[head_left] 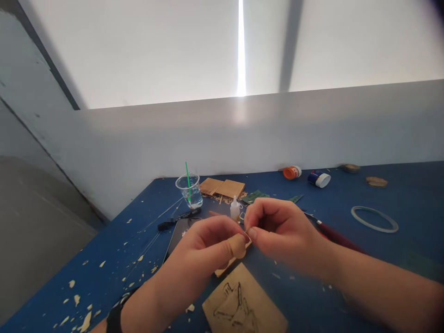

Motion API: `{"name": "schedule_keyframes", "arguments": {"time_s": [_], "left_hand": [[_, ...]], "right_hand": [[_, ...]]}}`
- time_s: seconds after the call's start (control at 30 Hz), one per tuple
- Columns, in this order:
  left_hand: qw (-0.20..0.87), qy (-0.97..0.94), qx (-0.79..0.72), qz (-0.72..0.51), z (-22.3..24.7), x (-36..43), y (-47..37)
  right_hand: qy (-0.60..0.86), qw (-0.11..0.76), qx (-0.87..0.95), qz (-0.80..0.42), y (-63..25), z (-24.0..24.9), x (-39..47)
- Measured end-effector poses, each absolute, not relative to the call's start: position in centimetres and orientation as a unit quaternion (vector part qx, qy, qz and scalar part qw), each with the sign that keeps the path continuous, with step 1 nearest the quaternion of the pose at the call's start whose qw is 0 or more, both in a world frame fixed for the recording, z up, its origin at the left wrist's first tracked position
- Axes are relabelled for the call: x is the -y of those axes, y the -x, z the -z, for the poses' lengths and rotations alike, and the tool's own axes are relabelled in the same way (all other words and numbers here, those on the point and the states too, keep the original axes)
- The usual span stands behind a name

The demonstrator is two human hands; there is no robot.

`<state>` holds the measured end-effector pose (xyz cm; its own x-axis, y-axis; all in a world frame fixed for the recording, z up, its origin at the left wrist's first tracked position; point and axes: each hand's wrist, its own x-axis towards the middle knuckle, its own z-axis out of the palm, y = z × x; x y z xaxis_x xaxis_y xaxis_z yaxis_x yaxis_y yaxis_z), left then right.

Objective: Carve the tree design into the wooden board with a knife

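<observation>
My left hand (211, 245), with a plaster round its thumb, is pinched closed near the middle of the view. Touching its fingertips from the right is my right hand (284, 231), thumb and index finger pressed together. Whatever lies between the fingertips is too small to make out. Behind and below the left fingers shows a small piece of wood (224, 269), mostly hidden. Nearer to me lies a flat wooden board (244, 303) with dark lines drawn on it. A small white-topped glue bottle (235, 209) stands just beyond the hands.
On the blue table (114, 259) are a clear cup (191, 189) with a green straw, wooden blocks (227, 188), a black pen-like tool (178, 219), an orange jar (292, 172), a dark blue jar (319, 179), a clear ring (374, 219), a red-handled tool (338, 236) and wood chips.
</observation>
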<state>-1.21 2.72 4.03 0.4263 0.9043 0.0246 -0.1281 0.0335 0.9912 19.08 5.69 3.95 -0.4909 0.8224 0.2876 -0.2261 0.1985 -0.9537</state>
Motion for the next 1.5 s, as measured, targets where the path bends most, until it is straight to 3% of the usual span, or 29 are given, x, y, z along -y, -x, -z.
{"name": "schedule_keyframes", "arguments": {"time_s": [0.33,0.63,0.77,0.97,1.13,1.37,1.5], "left_hand": [[0.514,-0.653,-0.385,-0.401,-5.0,-2.3,1.1],[0.476,-0.714,-0.369,-0.357,-4.4,-2.3,1.8],[0.446,-0.736,-0.364,-0.356,-4.5,-2.5,1.9],[0.261,-0.847,-0.383,-0.26,-5.7,-1.4,1.3],[0.233,-0.844,-0.406,-0.262,-5.8,-0.1,0.9],[0.162,-0.781,-0.548,-0.251,-5.6,-4.3,3.5],[0.16,-0.781,-0.564,-0.215,-3.8,-6.3,3.8]], "right_hand": [[0.199,0.375,0.616,-0.664,-19.8,-4.4,-6.6],[0.185,0.327,0.667,-0.644,-20.2,-4.3,-6.8],[0.197,0.321,0.706,-0.6,-20.3,-4.3,-6.8],[0.218,0.264,0.824,-0.452,-20.1,-2.7,-7.7],[0.228,0.256,0.886,-0.313,-19.8,-1.1,-8.5],[0.275,0.267,0.889,-0.249,-20.5,-2.2,-9.5],[0.286,0.209,0.906,-0.232,-20.6,-1.9,-9.2]]}}
